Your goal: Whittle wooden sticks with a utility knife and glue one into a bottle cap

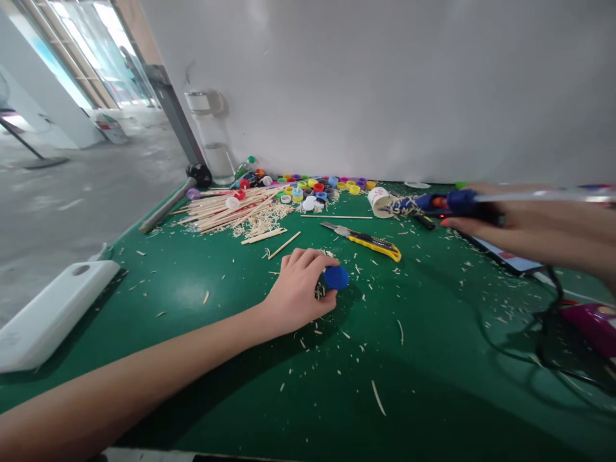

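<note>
My left hand (298, 292) is closed near the middle of the green table, with a round blue bottle cap (336, 278) between its thumb and fingers. The cap's flat face is turned toward me. At the right, my right hand (486, 215) is wrapped round a blue hot glue gun (450, 203), slightly blurred, with a glue stick (543, 196) running back from it. The gun's front end points left at a white paper cup (380, 201) lying on its side. Beyond my left hand lies a yellow utility knife (368, 242) with its blade out.
Wooden sticks (231, 208) lie piled at the back left beside wood shavings and several coloured bottle caps (317, 187). A hammer (168, 204) rests on the left edge, near a white box-like device (58, 314). On the right are a phone (510, 255), black cable (543, 340) and a magenta object (594, 324).
</note>
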A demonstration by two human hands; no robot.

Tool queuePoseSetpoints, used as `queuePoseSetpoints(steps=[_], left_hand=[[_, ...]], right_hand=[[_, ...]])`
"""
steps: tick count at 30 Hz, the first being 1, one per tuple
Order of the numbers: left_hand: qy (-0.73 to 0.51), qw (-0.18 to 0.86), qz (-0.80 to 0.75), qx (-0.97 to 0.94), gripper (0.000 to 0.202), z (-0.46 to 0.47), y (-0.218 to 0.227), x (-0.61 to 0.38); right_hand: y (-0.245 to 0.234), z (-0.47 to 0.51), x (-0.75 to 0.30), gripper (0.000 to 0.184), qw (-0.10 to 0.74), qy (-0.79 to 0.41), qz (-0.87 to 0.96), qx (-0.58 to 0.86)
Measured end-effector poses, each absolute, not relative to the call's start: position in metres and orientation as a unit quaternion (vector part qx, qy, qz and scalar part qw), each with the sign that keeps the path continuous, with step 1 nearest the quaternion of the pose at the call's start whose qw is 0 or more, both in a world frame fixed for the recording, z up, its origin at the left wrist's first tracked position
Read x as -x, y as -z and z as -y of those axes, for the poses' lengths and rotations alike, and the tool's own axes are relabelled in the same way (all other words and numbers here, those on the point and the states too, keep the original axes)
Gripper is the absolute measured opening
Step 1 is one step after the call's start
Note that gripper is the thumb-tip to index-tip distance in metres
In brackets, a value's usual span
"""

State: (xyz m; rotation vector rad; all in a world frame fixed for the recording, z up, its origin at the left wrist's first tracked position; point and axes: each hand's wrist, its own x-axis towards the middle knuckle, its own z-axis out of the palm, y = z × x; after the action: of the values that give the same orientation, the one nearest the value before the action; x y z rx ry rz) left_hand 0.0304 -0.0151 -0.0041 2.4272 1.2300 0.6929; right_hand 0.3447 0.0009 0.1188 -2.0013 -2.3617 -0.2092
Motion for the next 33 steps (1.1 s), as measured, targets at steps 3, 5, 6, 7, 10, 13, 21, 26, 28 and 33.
queuePoseSetpoints(steps=[3,5,6,7,10,13,21,26,28,33], left_hand=[[-0.252,0.174,-0.431,-0.849,0.036,0.015,0.003,-0.031],[-0.255,0.179,-0.432,-0.846,0.034,0.016,0.002,-0.031],[-0.256,0.181,-0.433,-0.845,0.033,0.016,0.002,-0.031],[-0.256,0.182,-0.434,-0.844,0.033,0.016,0.002,-0.031],[-0.254,0.183,-0.443,-0.840,0.033,0.017,0.002,-0.031],[-0.251,0.187,-0.445,-0.839,0.034,0.017,0.002,-0.031],[-0.255,0.206,-0.461,-0.825,0.042,0.016,0.002,-0.030],[-0.249,0.198,-0.442,-0.839,0.041,0.017,0.000,-0.029],[-0.245,0.198,-0.441,-0.840,0.040,0.017,-0.001,-0.029],[-0.232,0.205,-0.442,-0.842,0.041,0.017,-0.003,-0.029]], right_hand=[[-0.099,0.005,-0.351,0.042,0.000,0.011,0.741,0.672],[-0.085,0.004,-0.358,0.035,0.006,-0.002,0.761,0.649],[-0.078,0.002,-0.362,0.032,0.013,0.001,0.775,0.632],[-0.071,-0.001,-0.366,0.031,0.017,0.001,0.794,0.608],[-0.057,-0.013,-0.377,0.029,0.026,0.021,0.813,0.582],[-0.051,-0.027,-0.383,0.027,0.025,0.020,0.817,0.576],[-0.047,-0.057,-0.385,0.025,-0.026,0.037,0.811,0.584],[-0.043,-0.072,-0.385,0.023,-0.030,0.063,0.810,0.582],[-0.042,-0.076,-0.385,0.021,-0.033,0.075,0.812,0.578],[-0.040,-0.079,-0.387,0.020,-0.036,0.094,0.824,0.558]])
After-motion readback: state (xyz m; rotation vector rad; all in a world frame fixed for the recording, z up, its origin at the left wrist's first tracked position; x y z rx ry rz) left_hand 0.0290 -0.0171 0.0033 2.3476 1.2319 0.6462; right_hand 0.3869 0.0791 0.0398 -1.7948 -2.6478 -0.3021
